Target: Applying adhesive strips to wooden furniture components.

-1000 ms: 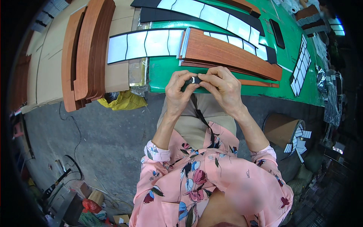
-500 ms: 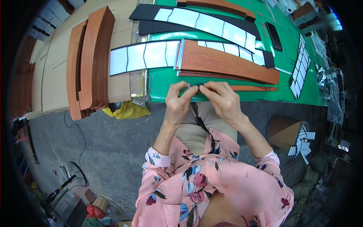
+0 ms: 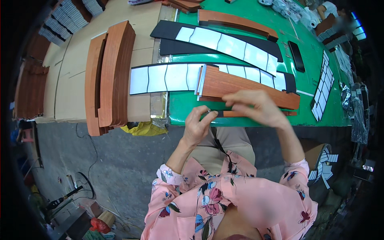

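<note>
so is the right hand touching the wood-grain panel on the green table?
Touching. The head view shows the right hand lying across the near edge of the wood-grain panel, fingers overlapping it with no gap; the left hand pinches a small dark piece just below.

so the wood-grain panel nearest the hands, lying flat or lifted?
Flat. The wood-grain panel lies face-up on the green table, over a white-tiled strip; the right hand rests at its near edge.
</note>
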`<state>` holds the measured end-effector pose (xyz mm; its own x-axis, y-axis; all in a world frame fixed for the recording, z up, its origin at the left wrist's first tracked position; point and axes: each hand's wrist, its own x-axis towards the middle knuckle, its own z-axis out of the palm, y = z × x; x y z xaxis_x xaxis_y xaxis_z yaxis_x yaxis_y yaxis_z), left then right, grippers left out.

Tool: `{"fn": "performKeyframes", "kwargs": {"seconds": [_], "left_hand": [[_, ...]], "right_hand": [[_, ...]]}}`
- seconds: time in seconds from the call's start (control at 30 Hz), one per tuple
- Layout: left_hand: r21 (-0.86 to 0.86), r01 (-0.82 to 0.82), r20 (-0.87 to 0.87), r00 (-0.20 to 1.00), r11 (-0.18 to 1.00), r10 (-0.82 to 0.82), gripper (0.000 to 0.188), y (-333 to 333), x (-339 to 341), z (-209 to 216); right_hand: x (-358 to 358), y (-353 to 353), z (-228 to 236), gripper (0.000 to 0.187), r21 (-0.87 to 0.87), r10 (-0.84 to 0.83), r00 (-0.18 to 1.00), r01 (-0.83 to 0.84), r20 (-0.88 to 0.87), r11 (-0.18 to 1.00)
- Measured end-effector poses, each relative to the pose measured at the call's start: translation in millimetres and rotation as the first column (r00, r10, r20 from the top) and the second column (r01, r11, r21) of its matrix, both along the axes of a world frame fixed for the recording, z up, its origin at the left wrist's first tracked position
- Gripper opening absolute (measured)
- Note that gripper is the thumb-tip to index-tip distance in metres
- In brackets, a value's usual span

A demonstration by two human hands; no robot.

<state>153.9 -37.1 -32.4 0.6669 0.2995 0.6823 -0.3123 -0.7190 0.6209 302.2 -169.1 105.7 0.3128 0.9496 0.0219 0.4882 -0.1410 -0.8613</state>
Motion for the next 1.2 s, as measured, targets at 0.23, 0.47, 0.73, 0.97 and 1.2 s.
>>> {"fn": "performKeyframes", "kwargs": {"seconds": [0.23, 0.47, 0.73, 0.97, 1.2], "left_hand": [[-0.069, -0.019, 0.069, 0.997, 0.997, 0.024, 0.039, -0.8, 11.7, -19.8], [-0.006, 0.003, 0.025, 1.000, 1.000, -0.003, 0.039, 1.5, 6.9, -24.3], [-0.008, 0.051, 0.024, 0.998, 0.999, -0.051, 0.042, 7.7, 7.4, -20.4], [-0.031, 0.054, -0.002, 0.999, 0.998, -0.055, 0.042, 5.2, 8.6, -20.8], [-0.023, -0.004, 0.020, 1.000, 1.000, 0.005, 0.043, 2.5, 9.8, -22.2]], "right_hand": [[110.0, 122.1, -32.4, 0.019, 0.089, -0.054, 0.821, 0.004, 0.568, 0.996], [159.2, 236.0, -93.0, 0.016, -0.065, -0.037, 0.603, 0.147, 0.797, 0.987], [167.1, 254.6, -137.8, 0.007, 0.071, -0.116, 0.321, 0.150, 0.940, 0.986], [167.7, 253.9, -143.8, 0.006, 0.142, -0.223, 0.354, 0.242, 0.908, 0.960], [167.4, 256.9, -138.0, 0.007, 0.137, -0.339, 0.447, 0.425, 0.828, 0.895]]}}
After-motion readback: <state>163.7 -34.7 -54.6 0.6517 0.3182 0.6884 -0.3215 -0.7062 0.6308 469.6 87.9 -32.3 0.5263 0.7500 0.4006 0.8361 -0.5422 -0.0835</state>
